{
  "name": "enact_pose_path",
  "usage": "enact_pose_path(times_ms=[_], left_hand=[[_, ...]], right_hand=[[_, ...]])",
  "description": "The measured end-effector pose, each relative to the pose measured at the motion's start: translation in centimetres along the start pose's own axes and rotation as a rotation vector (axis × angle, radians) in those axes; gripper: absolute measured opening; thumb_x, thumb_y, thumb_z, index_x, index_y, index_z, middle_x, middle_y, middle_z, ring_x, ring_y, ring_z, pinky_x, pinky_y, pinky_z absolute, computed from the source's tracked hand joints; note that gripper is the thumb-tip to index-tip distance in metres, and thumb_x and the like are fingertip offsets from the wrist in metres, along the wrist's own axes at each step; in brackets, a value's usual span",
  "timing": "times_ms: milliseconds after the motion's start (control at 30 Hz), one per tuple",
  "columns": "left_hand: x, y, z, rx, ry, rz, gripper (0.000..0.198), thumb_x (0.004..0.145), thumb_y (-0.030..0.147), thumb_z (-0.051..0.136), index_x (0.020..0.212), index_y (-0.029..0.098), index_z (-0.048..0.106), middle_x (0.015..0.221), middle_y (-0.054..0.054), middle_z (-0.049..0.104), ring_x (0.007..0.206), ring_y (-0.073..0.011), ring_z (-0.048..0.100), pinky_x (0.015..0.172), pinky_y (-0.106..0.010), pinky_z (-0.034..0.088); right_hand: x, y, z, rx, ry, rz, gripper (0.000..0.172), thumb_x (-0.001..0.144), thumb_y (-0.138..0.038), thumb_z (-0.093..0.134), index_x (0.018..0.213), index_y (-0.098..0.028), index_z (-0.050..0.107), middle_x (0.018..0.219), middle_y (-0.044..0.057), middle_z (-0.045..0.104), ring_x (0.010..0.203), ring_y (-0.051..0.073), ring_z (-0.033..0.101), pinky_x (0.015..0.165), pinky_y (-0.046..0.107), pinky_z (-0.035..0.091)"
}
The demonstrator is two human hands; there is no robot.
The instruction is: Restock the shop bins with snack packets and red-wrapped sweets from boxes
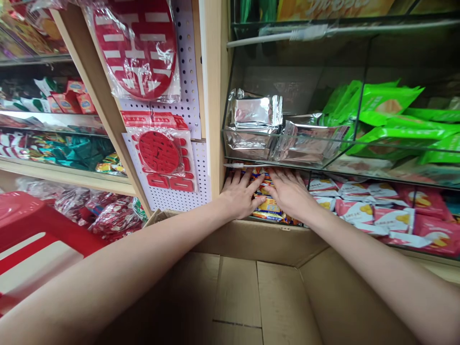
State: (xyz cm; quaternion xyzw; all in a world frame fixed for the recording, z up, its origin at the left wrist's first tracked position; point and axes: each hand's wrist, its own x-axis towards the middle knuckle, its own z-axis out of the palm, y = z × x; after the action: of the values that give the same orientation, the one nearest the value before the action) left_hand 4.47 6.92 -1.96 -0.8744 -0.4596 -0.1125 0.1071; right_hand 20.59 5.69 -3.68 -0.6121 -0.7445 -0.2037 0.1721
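pressing down on the small yellow-and-blue packets [269,206] appears to be the step in hand. these packets are lying in the low compartment [264,221] at the centre of the frame, below the silver packets [256,112]. the left hand [237,195] is resting palm down on them, its fingers spreading wide. the right hand [293,194] is resting just beside it, its fingers lying closer together and pointing forward. neither hand is visibly gripping a packet; what is lying under the palms, one cannot tell.

for a good result, both palms should be staying flat and sharing the load evenly, so that the wrappers are settling level rather than crumpling. the fingertips should be working clear of the white cable [235,165], which is running just above them. the right wrist should be keeping off the white-and-pink packets [354,212] at the right of the frame. the thumbs should be guarding the front edge, since a loose packet could be slipping toward the cardboard box [258,239] at lower centre.
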Motion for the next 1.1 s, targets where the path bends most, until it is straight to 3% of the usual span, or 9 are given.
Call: enact_pose_path(times_ms=[233, 533, 1100], left_hand=[[-0.03, -0.04, 0.13, -0.003, -0.001, 0.014, 0.062, 0.079, 0.057, 0.028, 0.135, 0.031, 0.018, 0.143, -0.003, 0.017, 0.128, -0.0368, 0.012, 0.101, -0.051, 0.016], [-0.16, -0.19, 0.21, 0.002, -0.016, 0.034, 0.064, 0.079, 0.056, 0.031, 0.135, 0.031, 0.016, 0.144, -0.003, 0.012, 0.129, -0.0365, 0.008, 0.101, -0.051, 0.016], [-0.21, -0.22, 0.14, 0.013, -0.023, 0.048, 0.066, 0.078, 0.057, 0.033, 0.135, 0.029, 0.015, 0.144, -0.005, 0.011, 0.128, -0.0371, 0.008, 0.100, -0.052, 0.017]], right_hand=[[-0.38, -0.05, 0.20, 0.022, 0.069, 0.001, 0.056, 0.085, -0.044, 0.032, 0.129, -0.009, 0.035, 0.131, 0.016, 0.038, 0.120, 0.029, 0.029, 0.098, 0.046, 0.023], [-0.83, -0.36, 0.22, 0.100, 0.027, -0.020, 0.059, 0.085, -0.043, 0.030, 0.127, -0.002, 0.037, 0.130, 0.020, 0.037, 0.123, 0.030, 0.026, 0.096, 0.044, 0.029], [-0.90, -0.27, 0.29, 0.074, 0.014, -0.010, 0.060, 0.085, -0.044, 0.030, 0.127, -0.002, 0.036, 0.130, 0.019, 0.037, 0.122, 0.031, 0.027, 0.094, 0.043, 0.031]])
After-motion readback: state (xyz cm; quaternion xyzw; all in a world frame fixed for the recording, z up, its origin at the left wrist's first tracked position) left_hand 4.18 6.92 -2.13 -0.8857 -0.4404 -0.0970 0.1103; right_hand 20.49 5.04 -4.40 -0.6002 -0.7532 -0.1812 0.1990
